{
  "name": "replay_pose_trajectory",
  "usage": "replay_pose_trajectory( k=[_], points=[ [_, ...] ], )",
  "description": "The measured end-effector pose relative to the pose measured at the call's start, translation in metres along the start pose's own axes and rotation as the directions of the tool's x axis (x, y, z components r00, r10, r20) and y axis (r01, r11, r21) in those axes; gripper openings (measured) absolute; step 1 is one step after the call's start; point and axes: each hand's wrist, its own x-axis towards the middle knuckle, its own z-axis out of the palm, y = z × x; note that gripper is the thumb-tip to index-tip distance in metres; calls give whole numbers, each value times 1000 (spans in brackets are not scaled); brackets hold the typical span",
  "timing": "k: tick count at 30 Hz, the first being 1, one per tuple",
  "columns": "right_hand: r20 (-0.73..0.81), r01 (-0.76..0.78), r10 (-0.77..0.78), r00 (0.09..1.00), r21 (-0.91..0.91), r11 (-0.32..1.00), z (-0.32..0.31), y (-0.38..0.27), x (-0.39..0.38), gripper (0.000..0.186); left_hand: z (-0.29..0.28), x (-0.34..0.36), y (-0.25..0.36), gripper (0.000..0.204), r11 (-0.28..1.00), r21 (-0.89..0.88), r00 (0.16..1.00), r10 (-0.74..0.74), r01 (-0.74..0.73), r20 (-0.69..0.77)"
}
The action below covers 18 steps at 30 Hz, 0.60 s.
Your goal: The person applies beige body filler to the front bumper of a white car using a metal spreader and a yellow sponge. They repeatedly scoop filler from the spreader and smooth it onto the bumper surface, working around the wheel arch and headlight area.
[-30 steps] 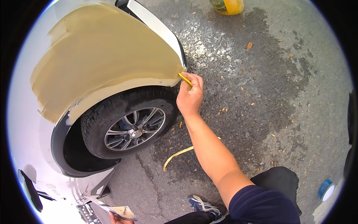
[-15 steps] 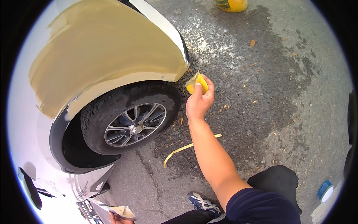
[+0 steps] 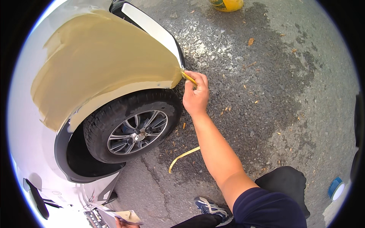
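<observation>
The right hand (image 3: pixel 196 94) pinches a thin yellow spreader (image 3: pixel 189 78), its tip at the lower corner of the tan-smeared car fender (image 3: pixel 110 53). The spreader is probably light and a bit bendy, best held by its back edge. Its flat side is hard to see. The left hand (image 3: pixel 124 224) grips a smeared board (image 3: pixel 130 216), mostly cut off below.

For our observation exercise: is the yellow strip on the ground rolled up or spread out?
Spread out: the yellow strip shows as a long, curved band, partly hidden by the right forearm.
</observation>
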Motion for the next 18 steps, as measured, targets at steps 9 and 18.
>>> replay_pose_trajectory(
  k=[9, 18],
  points=[
    [-28, -60, 56, 998, -170, 984, 15, -14, -4, 26, -44, 20, 6, 23, 998, -23, 998, -51, 52, 22],
    [-75, 35, -39, 996, -58, 998, 24, -13, -13, 24, -70, 28, 11, 29, 990, -75, 986, -109, 119, 129]
  ],
)
